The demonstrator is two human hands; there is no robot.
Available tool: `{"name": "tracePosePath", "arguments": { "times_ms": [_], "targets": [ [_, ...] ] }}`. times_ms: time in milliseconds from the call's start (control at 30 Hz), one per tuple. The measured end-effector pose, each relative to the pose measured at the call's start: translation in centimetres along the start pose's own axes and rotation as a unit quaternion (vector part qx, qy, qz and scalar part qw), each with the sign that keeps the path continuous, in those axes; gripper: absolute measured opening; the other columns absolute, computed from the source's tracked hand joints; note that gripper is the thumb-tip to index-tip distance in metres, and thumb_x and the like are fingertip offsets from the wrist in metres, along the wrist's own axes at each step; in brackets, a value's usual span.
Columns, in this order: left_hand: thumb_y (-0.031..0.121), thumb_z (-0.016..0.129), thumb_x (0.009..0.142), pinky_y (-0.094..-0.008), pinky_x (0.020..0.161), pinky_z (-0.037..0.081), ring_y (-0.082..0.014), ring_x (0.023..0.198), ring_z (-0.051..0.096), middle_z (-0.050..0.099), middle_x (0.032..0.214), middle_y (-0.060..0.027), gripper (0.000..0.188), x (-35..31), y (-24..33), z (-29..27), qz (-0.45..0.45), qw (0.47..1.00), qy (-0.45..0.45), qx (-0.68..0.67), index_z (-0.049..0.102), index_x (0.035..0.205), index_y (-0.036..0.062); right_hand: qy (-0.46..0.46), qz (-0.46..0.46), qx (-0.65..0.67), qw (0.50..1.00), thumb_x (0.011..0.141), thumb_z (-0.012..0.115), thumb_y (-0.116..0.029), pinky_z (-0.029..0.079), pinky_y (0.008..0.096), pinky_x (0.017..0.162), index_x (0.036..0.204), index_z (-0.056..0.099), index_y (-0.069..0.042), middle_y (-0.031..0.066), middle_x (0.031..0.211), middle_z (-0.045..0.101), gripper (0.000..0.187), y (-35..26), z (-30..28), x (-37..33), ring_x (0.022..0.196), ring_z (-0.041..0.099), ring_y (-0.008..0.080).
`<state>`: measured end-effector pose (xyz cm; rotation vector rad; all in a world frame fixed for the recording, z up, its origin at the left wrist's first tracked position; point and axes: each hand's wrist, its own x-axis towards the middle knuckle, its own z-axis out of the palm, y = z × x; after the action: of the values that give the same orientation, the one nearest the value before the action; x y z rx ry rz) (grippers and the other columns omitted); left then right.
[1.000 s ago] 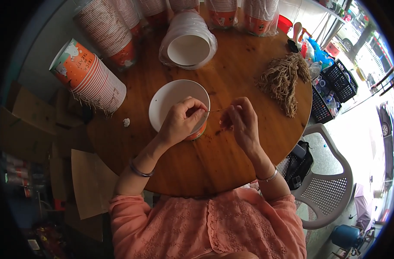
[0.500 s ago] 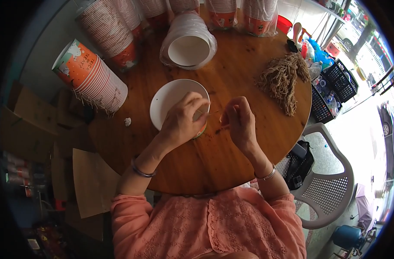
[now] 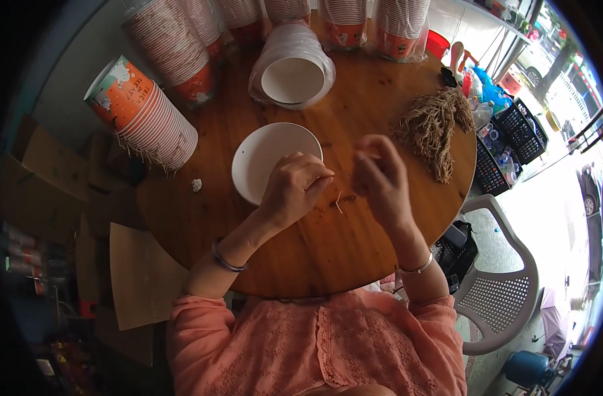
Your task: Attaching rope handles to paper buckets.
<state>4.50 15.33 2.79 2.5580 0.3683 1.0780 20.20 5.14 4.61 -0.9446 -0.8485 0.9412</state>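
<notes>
A white-lined paper cup (image 3: 258,155) stands on the wooden table with its mouth facing up. My left hand (image 3: 293,188) is over its near right rim, thumb and forefinger pinched together; what is between them is too small to make out. To the right, my right hand (image 3: 384,175) is raised with its fingers curled in, partly blurred, and I cannot see what they hold. A short pale strand of string (image 3: 340,203) shows between the hands; whether it lies on the table or hangs is unclear.
A bundle of brown twine (image 3: 433,125) lies at the right. Stacked orange paper cups (image 3: 146,109) lean at the left, a plastic-wrapped cup stack (image 3: 293,72) lies behind. A white crumpled bit (image 3: 196,185) sits left. A grey chair (image 3: 499,290) stands beside the round table (image 3: 301,257).
My hands have moved apart; the right has shifted right. The thin strand that was between my fingertips is no longer there, and a short strand shows lower between the hands.
</notes>
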Motion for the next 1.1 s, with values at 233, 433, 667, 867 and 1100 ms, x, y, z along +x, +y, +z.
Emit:
{"name": "tracePosePath", "arguments": {
  "times_ms": [233,433,667,867,1100],
  "targets": [
    [0.006,0.071,0.078,-0.0362,0.067,0.050,-0.0262,0.075,0.061,0.060,0.085,-0.0030,0.010,-0.8,1.5,-0.2,0.001,0.999,-0.022,0.045,0.064,0.085,0.0090,0.001,-0.068,0.138,0.988,0.097,0.051,-0.006,0.026,0.0203,0.044,0.106,0.049,-0.007,-0.0052,0.061,0.037,0.010,-5.6,-0.4,-1.1,0.048,0.030,0.0037],
    [0.006,0.070,0.080,-0.0375,0.081,0.046,-0.0227,0.076,0.063,0.067,0.084,-0.0027,0.011,-2.3,2.0,-0.1,-0.033,0.997,-0.019,0.070,0.064,0.089,0.0089,-0.001,-0.067,0.125,0.990,0.097,0.051,-0.006,0.027,0.0208,0.044,0.104,0.050,-0.004,-0.0038,0.062,0.039,0.007,-5.4,-0.7,-1.8,0.048,0.031,0.0042],
    [0.008,0.068,0.082,-0.0398,0.097,0.037,-0.0191,0.078,0.064,0.066,0.080,-0.0017,0.006,-3.9,2.2,0.2,-0.051,0.997,0.021,0.062,0.062,0.084,0.0097,-0.027,-0.055,0.095,0.994,0.098,0.048,-0.004,0.027,0.0206,0.043,0.104,0.048,-0.004,-0.0017,0.064,0.042,0.007,-5.5,-0.8,-3.4,0.048,0.032,0.0046],
    [0.011,0.065,0.080,-0.0434,0.106,0.028,-0.0194,0.081,0.061,0.060,0.076,-0.0009,0.005,-5.1,2.8,1.3,-0.016,0.999,0.039,0.033,0.061,0.078,0.0118,-0.025,-0.019,0.210,0.977,0.098,0.049,-0.006,0.025,0.0197,0.042,0.106,0.050,-0.005,-0.0036,0.064,0.038,0.008,-5.7,-1.5,-2.0,0.047,0.030,0.0042],
    [0.004,0.054,0.072,-0.0453,0.105,0.027,-0.0225,0.092,0.059,0.057,0.082,-0.0037,0.010,-4.7,-0.5,-1.7,0.064,0.997,-0.036,-0.006,0.058,0.076,0.0114,-0.089,-0.008,0.285,0.954,0.100,0.043,-0.013,0.032,0.0193,0.041,0.111,0.052,-0.007,-0.0008,0.070,0.046,0.015,-7.4,-5.3,0.3,0.050,0.038,0.0062]
  ]
}}
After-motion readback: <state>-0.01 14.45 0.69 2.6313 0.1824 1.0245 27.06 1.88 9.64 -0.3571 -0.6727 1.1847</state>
